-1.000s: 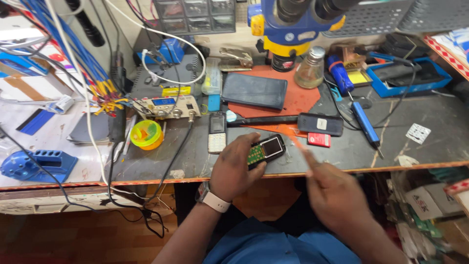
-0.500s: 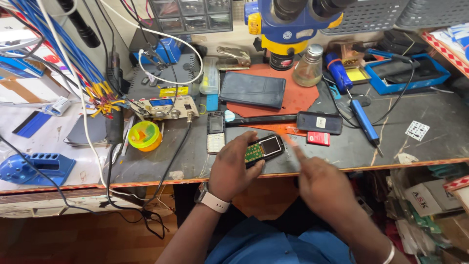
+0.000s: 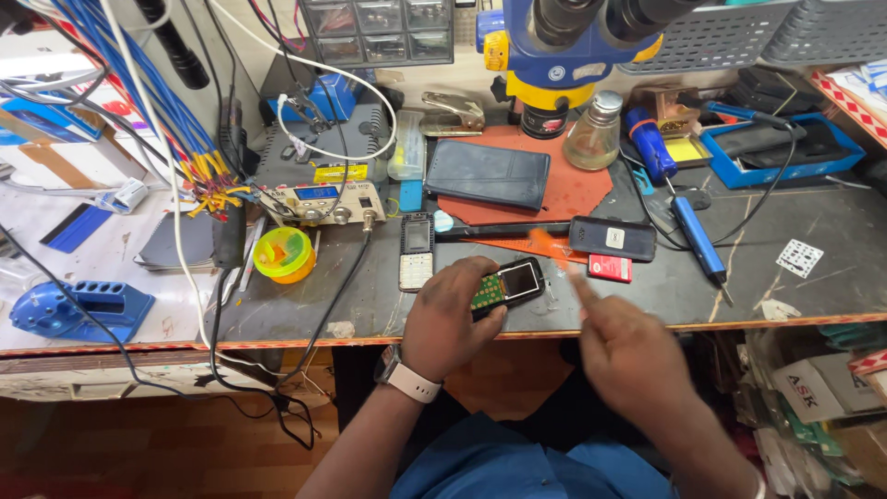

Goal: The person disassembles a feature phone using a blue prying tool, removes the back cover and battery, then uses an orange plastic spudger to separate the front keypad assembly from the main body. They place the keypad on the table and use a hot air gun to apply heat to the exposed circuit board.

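Observation:
My left hand (image 3: 448, 319) grips a small opened phone (image 3: 506, 285) with a bare green circuit board and a dark screen, held at the front edge of the workbench (image 3: 795, 296). My right hand (image 3: 621, 346) hovers just right of the phone, blurred, one finger pointing up toward it, holding nothing that I can see. A white-strapped watch (image 3: 407, 377) sits on my left wrist.
On the bench lie a keypad phone front (image 3: 417, 251), a black phone back (image 3: 613, 237), a red battery (image 3: 610, 268), a dark wallet-like case (image 3: 487, 174), a blue-handled soldering iron (image 3: 695, 236), a yellow tape roll (image 3: 284, 253), a glass bottle (image 3: 595, 132) and a microscope (image 3: 573, 46). Blue cables (image 3: 176, 120) hang at left.
My right hand has moved left and up, closer to the phone. My left hand keeps the phone in nearly the same place.

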Demonstrator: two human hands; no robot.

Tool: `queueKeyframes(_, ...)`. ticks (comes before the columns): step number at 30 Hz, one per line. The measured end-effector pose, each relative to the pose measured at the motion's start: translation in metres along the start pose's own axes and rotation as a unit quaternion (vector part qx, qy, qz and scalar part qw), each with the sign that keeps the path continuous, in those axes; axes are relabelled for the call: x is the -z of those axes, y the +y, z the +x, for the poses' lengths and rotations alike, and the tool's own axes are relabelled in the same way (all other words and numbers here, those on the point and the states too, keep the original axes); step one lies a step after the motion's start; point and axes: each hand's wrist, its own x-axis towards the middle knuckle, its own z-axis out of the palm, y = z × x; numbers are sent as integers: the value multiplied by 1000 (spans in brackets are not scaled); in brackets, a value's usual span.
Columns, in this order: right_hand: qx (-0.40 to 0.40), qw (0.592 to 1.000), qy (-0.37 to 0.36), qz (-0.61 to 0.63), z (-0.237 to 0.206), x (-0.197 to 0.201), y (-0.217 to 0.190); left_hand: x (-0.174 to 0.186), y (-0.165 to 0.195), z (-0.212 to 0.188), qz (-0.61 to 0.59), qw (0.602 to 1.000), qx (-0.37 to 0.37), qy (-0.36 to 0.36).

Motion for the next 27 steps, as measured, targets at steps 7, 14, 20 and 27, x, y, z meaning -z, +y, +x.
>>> queueKeyframes(7, -46, 998, 6, -52, -11, -1, -4, 1, 2, 0, -5, 1000, 10, -9)
queueKeyframes(14, -22, 998, -52, -27, -29, -4, -4, -1, 2, -1, 3, 1000, 14, -5)
queueKeyframes(20, 22, 999, -39, -12, -7, -8, -9, -2, 3, -2, -3, 1000, 14, 9)
queueKeyframes(27, -1, 997, -59, -48, -19, 0, -13, -3, 0, -2, 17, 1000, 9, 19)
